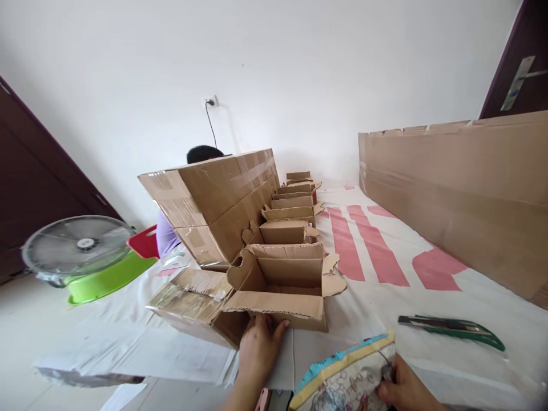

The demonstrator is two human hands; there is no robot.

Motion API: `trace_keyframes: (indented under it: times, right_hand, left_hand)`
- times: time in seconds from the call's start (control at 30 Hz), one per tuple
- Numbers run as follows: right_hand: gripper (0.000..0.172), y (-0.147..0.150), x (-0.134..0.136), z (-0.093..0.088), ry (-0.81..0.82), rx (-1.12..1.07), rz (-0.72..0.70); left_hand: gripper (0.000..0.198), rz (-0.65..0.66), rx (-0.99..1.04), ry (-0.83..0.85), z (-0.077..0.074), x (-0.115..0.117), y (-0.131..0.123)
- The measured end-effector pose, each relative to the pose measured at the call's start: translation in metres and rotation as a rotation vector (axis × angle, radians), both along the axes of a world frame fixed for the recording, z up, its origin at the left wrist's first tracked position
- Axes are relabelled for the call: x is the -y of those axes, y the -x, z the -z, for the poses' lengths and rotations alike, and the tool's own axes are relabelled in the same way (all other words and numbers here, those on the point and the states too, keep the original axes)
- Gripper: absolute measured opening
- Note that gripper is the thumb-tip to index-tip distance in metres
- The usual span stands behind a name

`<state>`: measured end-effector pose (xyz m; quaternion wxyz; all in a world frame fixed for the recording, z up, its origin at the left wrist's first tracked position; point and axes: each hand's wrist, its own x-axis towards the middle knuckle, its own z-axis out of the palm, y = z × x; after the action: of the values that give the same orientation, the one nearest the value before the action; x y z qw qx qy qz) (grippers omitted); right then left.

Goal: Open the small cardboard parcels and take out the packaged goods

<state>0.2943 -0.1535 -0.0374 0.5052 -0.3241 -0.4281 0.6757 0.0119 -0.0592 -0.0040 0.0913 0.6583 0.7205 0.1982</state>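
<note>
An open cardboard box (295, 271) stands nearest me in a row of small boxes, its torn flaps spread outward. My left hand (259, 348) is at its front side, fingers bent up under the front flap and thumb against the wall; the fingertips are partly hidden. At the lower right, my right hand (405, 385) pinches the edge of a printed cloth-like pouch (342, 374) with blue and yellow borders. A small dark piece shows by the fingertips, too small to make out. The pouch's lower part is cut off by the frame edge.
A green utility knife (454, 328) lies on the right. Stacked cartons (226, 200) form a wall on the left, with a person (203, 153) behind. A taped box (197, 297) sits beside the open one. A cardboard panel (454, 194) stands right; a fan (81, 245) is left.
</note>
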Motion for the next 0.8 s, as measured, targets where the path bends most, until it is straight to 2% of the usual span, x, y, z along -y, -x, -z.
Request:
trace_keyframes:
  times: [0.3,0.47,0.53,0.67,0.73,0.8]
  right_hand:
    - [0.062,0.006,0.003,-0.013,-0.018,-0.061,-0.02]
    - [0.063,0.006,0.005,-0.023,-0.034,-0.012,-0.013]
    - [0.064,0.005,0.005,-0.024,-0.037,-0.005,-0.002]
    - [0.063,0.006,0.004,-0.021,-0.081,0.012,0.028]
    - [0.063,0.006,0.003,-0.018,-0.112,0.021,0.056]
    - [0.062,0.006,0.002,-0.016,-0.139,0.036,0.09]
  left_hand:
    - [0.027,-0.003,0.046,0.02,-0.012,-0.047,-0.009]
    - [0.027,-0.01,0.132,-0.038,-0.007,-0.067,-0.013]
    - [0.027,0.005,0.195,-0.085,-0.001,-0.07,-0.014]
    - [0.039,0.055,0.39,-0.172,0.007,-0.068,-0.012]
    - [0.044,0.068,0.509,-0.201,0.002,-0.06,-0.01]
    - [0.049,0.101,0.609,-0.218,-0.013,-0.043,-0.007]
